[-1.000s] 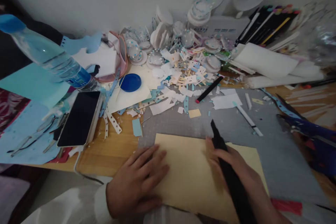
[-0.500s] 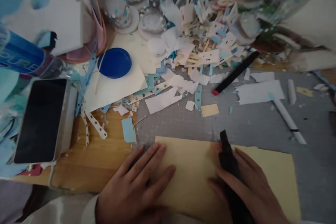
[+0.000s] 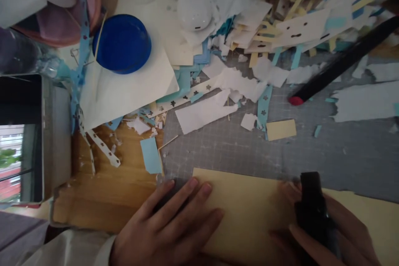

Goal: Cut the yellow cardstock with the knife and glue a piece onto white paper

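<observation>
Paper (image 3: 247, 205) under splayed left hand (image 3: 166, 226), right hand (image 3: 347, 222) clasping tool (image 3: 312, 203)

I see a passable lane of grey mat (image 3: 224, 156) just beyond the yellow sheet (image 3: 246, 216). Past it, the small yellow card (image 3: 281, 129), torn white strip (image 3: 199, 115) and black pen (image 3: 343, 60) crowd the way; leftward, bare wood (image 3: 102, 199) reaches to the phone (image 3: 25, 99).

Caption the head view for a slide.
Left hand spread on yellow paper, right hand gripping a black tool.
</observation>
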`<act>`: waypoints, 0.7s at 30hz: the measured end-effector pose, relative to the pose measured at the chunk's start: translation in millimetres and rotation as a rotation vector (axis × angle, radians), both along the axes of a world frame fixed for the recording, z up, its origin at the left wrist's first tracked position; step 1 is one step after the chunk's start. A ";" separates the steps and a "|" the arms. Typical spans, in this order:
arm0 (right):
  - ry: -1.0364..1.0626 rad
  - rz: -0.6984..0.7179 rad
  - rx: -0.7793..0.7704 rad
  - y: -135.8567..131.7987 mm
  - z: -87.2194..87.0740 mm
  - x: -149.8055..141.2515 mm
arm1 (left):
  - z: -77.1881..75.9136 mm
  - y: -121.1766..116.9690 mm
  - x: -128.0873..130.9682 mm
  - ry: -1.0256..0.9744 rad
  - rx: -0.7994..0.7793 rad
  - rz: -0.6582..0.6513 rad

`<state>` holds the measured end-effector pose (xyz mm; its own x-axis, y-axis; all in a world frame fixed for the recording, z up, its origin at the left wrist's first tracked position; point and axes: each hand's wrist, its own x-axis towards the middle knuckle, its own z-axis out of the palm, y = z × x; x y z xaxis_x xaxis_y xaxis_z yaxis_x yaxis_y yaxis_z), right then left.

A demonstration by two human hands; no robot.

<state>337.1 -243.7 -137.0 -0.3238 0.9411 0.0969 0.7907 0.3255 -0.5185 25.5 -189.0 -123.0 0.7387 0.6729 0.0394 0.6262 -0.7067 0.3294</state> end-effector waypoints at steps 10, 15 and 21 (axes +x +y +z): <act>-0.070 0.191 0.049 17.3 7.5 -0.9 | 0.5 -1.6 2.3 -0.038 -0.025 0.047; -0.060 0.183 0.039 20.4 7.3 -7.9 | 0.3 -1.9 0.9 -0.054 -0.030 0.050; -0.059 0.216 0.043 21.4 9.0 -6.3 | 0.0 -2.0 1.1 -0.050 -0.032 0.048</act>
<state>330.8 -222.3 -128.0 -0.5233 0.8450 0.1102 0.7291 0.5109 -0.4554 26.6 -191.0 -123.0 0.7034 0.7088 0.0537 0.6410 -0.6651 0.3831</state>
